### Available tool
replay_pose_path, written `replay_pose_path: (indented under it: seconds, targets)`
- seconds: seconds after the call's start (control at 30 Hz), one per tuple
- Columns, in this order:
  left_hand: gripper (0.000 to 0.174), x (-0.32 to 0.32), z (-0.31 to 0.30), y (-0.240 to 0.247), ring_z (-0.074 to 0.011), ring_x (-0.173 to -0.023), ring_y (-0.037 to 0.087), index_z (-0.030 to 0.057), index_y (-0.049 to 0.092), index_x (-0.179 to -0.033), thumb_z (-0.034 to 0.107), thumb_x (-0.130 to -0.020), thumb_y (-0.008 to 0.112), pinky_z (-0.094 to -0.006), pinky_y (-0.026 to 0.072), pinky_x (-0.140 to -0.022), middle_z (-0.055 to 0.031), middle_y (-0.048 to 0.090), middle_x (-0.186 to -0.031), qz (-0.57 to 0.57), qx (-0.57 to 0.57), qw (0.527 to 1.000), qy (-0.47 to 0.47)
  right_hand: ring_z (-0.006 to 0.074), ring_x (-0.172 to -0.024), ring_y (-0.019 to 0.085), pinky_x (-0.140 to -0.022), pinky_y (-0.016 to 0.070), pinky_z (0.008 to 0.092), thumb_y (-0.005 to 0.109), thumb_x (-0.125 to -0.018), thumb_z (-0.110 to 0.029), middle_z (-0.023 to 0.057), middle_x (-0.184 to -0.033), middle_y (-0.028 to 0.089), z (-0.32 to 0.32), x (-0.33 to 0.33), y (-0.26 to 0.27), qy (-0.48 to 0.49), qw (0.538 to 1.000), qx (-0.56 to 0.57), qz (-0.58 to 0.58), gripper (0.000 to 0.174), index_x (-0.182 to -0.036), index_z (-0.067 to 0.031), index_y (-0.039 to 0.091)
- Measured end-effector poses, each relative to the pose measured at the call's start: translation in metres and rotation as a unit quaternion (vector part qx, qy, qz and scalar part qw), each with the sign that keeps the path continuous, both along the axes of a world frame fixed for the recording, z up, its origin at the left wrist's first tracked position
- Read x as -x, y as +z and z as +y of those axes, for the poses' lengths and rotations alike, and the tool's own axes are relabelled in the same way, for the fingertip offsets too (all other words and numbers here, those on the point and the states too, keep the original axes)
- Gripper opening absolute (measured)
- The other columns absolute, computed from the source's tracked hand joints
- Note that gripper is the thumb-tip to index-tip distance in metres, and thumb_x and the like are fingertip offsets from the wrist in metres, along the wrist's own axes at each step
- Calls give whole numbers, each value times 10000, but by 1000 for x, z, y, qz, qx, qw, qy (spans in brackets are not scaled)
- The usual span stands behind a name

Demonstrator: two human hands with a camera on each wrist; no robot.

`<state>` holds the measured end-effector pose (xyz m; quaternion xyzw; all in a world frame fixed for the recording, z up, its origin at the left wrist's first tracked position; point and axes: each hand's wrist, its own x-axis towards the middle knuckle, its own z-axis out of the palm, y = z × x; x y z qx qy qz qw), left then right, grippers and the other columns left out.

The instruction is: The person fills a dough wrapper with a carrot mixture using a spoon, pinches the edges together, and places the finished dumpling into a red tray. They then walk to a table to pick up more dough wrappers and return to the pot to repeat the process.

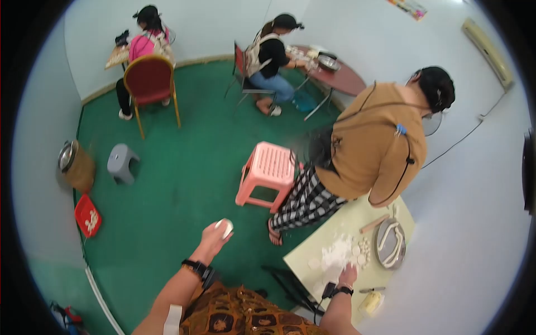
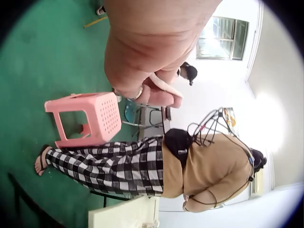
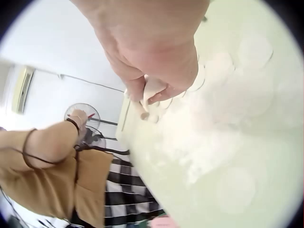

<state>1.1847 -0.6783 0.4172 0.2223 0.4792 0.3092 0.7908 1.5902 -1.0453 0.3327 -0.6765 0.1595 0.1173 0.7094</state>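
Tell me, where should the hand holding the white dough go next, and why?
Probably back to the table. The left hand holds a dough piece out over the green floor, while the right hand pinches a dough disc by the flour on the table, so the work seems to sit there.

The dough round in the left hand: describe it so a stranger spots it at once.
In the head view, find the green floor left of the pale table, below the pink stool. There the left hand is held out over the floor, with the dough round at its fingertips. The other white rounds lie on the floury table; this one alone is off it, in a hand.
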Motion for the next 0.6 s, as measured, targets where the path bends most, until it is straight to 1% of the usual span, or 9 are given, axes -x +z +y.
replay_pose_path:
  seconds: [0.1,0.17,0.27,0.33,0.4,0.43,0.5,0.57,0.6]
  targets:
    - [250,73,40,-9,-193,-831,590,5,521,-1047,209,-902,539,-352,530,-726,-84,573,-959,-2,6,997,73,205,-874,568,-677,473,345,636,-759,2,104,-1028,553,3,19,4,-130,991,8,18,491,-1202,-29,427]
    - [243,129,61,-26,-214,-839,598,-9,512,-1054,176,-898,539,-363,529,-712,-100,579,-972,-15,9,992,121,217,-902,574,-706,480,361,636,-770,-21,115,-1053,560,15,32,6,-170,984,-48,5,501,-1220,2,420]
    - [260,208,80,-39,-229,-847,606,-11,500,-1072,109,-859,589,-363,528,-693,-108,585,-984,47,-50,990,122,230,-934,568,-737,482,356,623,-796,-59,123,-1084,556,55,61,21,-98,995,-22,6,471,-1228,2,444]
    - [289,249,86,-33,-229,-841,609,-6,496,-1075,77,-830,623,-354,527,-679,-104,588,-982,83,-70,985,131,223,-923,574,-743,484,342,612,-816,-94,113,-1089,563,84,70,4,81,980,111,-144,452,-1230,1,457]
    - [319,280,90,-29,-222,-828,611,2,494,-1069,53,-799,656,-337,524,-663,-95,589,-972,92,-57,981,161,209,-899,580,-748,486,323,607,-835,-136,98,-1072,573,114,86,-5,108,987,52,-105,398,-1189,3,493]
    - [307,293,91,-29,-217,-821,612,6,495,-1060,75,-806,654,-325,524,-661,-91,589,-965,85,-45,979,181,198,-880,584,-750,487,312,608,-843,-162,87,-1052,578,153,106,20,44,996,-74,7,358,-1147,6,522]
    - [287,313,95,-29,-206,-806,614,14,497,-1040,119,-821,649,-303,522,-655,-83,589,-951,69,-21,971,226,190,-864,586,-760,486,307,618,-846,-178,82,-1018,582,189,114,-6,112,987,-105,48,315,-1092,1,539]
    - [268,321,98,-18,-192,-790,612,23,498,-1016,201,-854,616,-271,516,-633,-77,592,-921,48,-8,959,280,155,-784,569,-680,484,261,587,-869,-204,50,-882,575,241,146,9,114,981,-111,114,230,-1025,-39,549]
    - [269,326,98,-18,-191,-790,612,24,498,-1018,215,-862,605,-268,515,-631,-78,592,-919,36,-15,955,296,162,-809,575,-684,486,267,587,-864,-154,57,-908,581,254,149,-12,162,971,-138,111,225,-1049,-35,541]
